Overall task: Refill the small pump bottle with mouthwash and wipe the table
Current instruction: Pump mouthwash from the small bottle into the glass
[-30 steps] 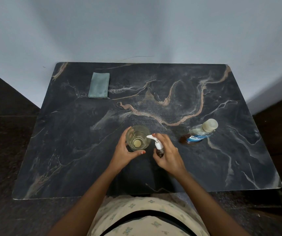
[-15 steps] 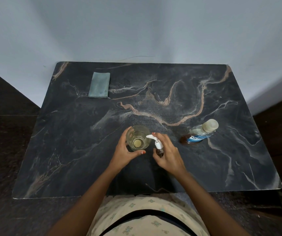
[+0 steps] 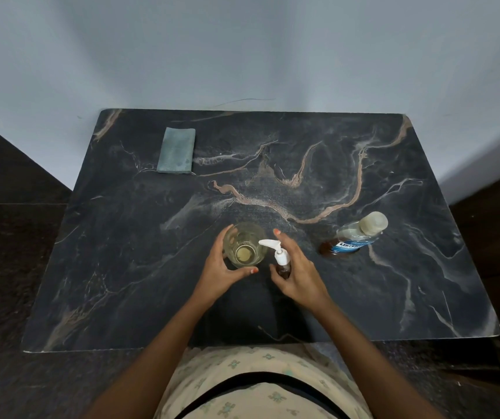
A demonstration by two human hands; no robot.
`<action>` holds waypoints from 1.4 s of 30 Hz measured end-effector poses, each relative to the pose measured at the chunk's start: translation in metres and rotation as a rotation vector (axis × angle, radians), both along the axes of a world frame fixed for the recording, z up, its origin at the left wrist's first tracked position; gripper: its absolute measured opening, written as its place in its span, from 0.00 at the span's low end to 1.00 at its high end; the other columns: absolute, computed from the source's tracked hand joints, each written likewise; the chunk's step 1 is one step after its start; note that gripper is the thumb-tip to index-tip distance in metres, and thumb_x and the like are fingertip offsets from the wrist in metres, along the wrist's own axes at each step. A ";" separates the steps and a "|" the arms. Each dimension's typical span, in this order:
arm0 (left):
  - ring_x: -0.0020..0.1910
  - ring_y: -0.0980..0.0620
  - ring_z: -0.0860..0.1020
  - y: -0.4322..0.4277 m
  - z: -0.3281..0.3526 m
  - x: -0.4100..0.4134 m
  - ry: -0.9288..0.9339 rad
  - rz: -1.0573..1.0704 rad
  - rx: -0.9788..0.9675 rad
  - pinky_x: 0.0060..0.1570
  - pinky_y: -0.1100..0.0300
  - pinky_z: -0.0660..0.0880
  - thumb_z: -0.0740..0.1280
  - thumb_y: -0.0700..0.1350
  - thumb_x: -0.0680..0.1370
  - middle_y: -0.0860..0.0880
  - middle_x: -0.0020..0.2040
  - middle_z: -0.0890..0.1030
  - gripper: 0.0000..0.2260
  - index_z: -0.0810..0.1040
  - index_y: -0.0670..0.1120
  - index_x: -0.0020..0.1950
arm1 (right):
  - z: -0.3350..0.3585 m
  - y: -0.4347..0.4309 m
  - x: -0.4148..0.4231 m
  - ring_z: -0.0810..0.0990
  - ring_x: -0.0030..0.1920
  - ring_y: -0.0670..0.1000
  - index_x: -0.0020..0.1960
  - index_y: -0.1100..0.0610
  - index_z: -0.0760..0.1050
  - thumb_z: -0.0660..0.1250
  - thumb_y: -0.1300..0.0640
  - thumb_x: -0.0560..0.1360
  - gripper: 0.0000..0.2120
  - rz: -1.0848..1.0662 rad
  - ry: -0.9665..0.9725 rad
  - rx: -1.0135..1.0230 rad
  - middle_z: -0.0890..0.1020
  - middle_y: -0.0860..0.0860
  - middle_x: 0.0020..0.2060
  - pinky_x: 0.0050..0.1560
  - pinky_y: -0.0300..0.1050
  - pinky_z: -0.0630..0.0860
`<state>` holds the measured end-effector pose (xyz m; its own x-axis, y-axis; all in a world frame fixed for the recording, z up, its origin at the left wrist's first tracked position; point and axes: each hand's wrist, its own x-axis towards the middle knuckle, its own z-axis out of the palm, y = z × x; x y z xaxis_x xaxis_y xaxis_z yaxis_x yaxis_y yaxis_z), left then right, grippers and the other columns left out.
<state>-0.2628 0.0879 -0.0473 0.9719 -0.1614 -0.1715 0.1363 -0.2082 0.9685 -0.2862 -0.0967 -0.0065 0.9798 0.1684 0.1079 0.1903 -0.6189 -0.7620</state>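
Observation:
A small brown pump bottle (image 3: 282, 263) with a white pump head stands near the middle front of the dark marble table (image 3: 127, 267). My right hand (image 3: 298, 273) wraps around its right side, fingers loosely curved, index finger raised beyond the pump head. Just left of it stands a clear drinking glass (image 3: 244, 244) with a little yellowish liquid at its bottom. My left hand (image 3: 223, 267) grips the glass from the near left. A clear mouthwash bottle (image 3: 354, 235) with a blue label and a pale cap stands at the right. A folded grey-green cloth (image 3: 176, 150) lies at the back left.
The table stands against a pale wall, with dark floor on both sides. My torso in a patterned garment is at the front edge. The table's near left and far right surfaces hold nothing else.
My right index finger has lifted off the pump head and now points past it. The left hand and the glass have stayed in place.

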 end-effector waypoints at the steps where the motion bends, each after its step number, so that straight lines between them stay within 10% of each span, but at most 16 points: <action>1: 0.67 0.58 0.67 0.000 0.000 0.000 0.005 0.000 0.000 0.66 0.55 0.67 0.79 0.49 0.60 0.61 0.66 0.67 0.43 0.61 0.51 0.70 | 0.000 -0.001 0.001 0.75 0.49 0.41 0.66 0.30 0.50 0.69 0.61 0.70 0.41 -0.025 0.035 0.039 0.75 0.45 0.57 0.48 0.38 0.73; 6: 0.66 0.61 0.67 0.001 0.000 -0.001 0.010 0.014 -0.001 0.65 0.58 0.67 0.77 0.53 0.58 0.71 0.64 0.66 0.44 0.61 0.54 0.70 | 0.002 -0.008 0.014 0.75 0.41 0.39 0.50 0.46 0.68 0.71 0.64 0.69 0.18 -0.108 0.089 0.202 0.75 0.41 0.40 0.43 0.36 0.72; 13: 0.67 0.60 0.67 0.001 -0.001 0.000 0.005 0.019 -0.001 0.64 0.60 0.67 0.79 0.50 0.59 0.65 0.66 0.66 0.41 0.61 0.64 0.65 | 0.011 -0.011 0.032 0.72 0.44 0.43 0.54 0.54 0.68 0.70 0.71 0.67 0.22 -0.125 0.013 0.308 0.69 0.55 0.47 0.48 0.29 0.70; 19: 0.66 0.61 0.67 0.000 0.001 0.001 0.005 0.011 -0.002 0.63 0.62 0.67 0.77 0.53 0.58 0.67 0.65 0.66 0.41 0.60 0.65 0.65 | 0.004 -0.008 0.038 0.71 0.46 0.55 0.55 0.67 0.70 0.71 0.71 0.66 0.20 -0.118 0.041 0.284 0.68 0.56 0.45 0.49 0.45 0.70; 25: 0.64 0.68 0.66 0.001 0.002 -0.001 0.014 0.004 0.005 0.61 0.66 0.66 0.77 0.55 0.58 0.72 0.63 0.64 0.42 0.61 0.60 0.67 | -0.006 -0.006 0.038 0.70 0.49 0.56 0.56 0.66 0.69 0.72 0.71 0.65 0.21 -0.107 0.082 0.293 0.66 0.56 0.48 0.54 0.49 0.70; 30: 0.64 0.66 0.67 0.001 0.003 -0.001 0.034 0.006 0.014 0.61 0.66 0.67 0.78 0.48 0.60 0.68 0.64 0.65 0.42 0.60 0.58 0.68 | -0.015 -0.008 0.034 0.65 0.56 0.42 0.58 0.68 0.69 0.73 0.70 0.64 0.24 -0.129 0.060 0.270 0.64 0.55 0.53 0.59 0.23 0.60; 42: 0.66 0.58 0.68 0.000 0.004 -0.001 0.018 0.008 -0.024 0.65 0.57 0.67 0.78 0.47 0.60 0.63 0.65 0.66 0.41 0.60 0.61 0.66 | -0.021 -0.016 0.020 0.68 0.56 0.48 0.53 0.44 0.65 0.75 0.67 0.63 0.29 -0.195 0.036 0.230 0.65 0.49 0.54 0.58 0.30 0.64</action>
<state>-0.2641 0.0879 -0.0434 0.9699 -0.1577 -0.1855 0.1558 -0.1835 0.9706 -0.2661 -0.1122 -0.0277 0.9951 -0.0480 0.0863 0.0554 -0.4519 -0.8904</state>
